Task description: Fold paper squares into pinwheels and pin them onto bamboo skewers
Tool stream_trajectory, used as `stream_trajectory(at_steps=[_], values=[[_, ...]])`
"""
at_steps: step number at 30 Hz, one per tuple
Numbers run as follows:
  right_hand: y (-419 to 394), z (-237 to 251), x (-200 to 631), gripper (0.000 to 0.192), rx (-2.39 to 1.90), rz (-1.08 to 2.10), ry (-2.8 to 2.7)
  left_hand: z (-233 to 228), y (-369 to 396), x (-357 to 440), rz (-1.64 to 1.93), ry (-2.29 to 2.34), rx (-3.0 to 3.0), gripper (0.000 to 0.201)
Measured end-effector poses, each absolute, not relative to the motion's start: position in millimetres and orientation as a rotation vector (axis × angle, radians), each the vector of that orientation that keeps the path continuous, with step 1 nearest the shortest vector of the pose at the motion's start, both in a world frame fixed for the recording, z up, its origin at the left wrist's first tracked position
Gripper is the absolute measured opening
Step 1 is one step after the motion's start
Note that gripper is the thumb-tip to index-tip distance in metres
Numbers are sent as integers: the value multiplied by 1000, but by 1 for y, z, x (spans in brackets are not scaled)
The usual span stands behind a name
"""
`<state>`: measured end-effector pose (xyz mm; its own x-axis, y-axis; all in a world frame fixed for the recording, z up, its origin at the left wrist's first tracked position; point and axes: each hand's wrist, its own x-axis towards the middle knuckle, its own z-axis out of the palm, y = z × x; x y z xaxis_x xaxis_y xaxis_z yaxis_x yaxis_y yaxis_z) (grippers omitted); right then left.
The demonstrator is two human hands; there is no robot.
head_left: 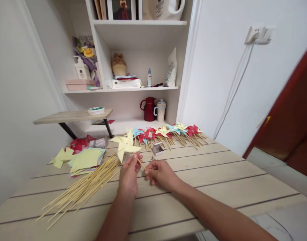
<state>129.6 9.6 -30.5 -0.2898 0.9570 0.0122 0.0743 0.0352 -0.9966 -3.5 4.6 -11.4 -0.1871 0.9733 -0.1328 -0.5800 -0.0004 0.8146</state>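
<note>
Grips a thin wooden stick [141, 164] two-handed over a pale planked surface [158, 207]: clamped on it just below a yellow paper pinwheel [123, 147] with the fingers of the left hand [129, 172], and pinched farther down with those of the right hand [160, 172], at 3 o'clock from the left. Best to hold lightly and in line, bracing close under the paper without squeezing its folds, apt to crease. Shows, in the pinwheel at 12 o'clock from the left hand, four pale, pointed blades around a small silvery pin [126, 144]; impossible to tell how firmly joined behind. Flanked by loose sticks [85, 187] at 8 o'clock and mixed-colour pinwheels [163, 131] at 1 o'clock.
</note>
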Motion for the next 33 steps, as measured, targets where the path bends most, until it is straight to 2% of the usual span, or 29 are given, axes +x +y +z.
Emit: stream_trajectory(at_steps=[10,16,25,33], values=[[17,-9,152,14,-1105,1070,-1478,-21,5,2,1450,1011,692,44],[38,1,183,20,-1200,876,-1337,-24,6,3,1508,1062,696,36],[91,0,254,19,-1513,540,-1204,-28,9,1,1484,1089,600,25],[113,-13,253,20,-1711,418,-1268,-24,7,4,1454,1081,622,22]])
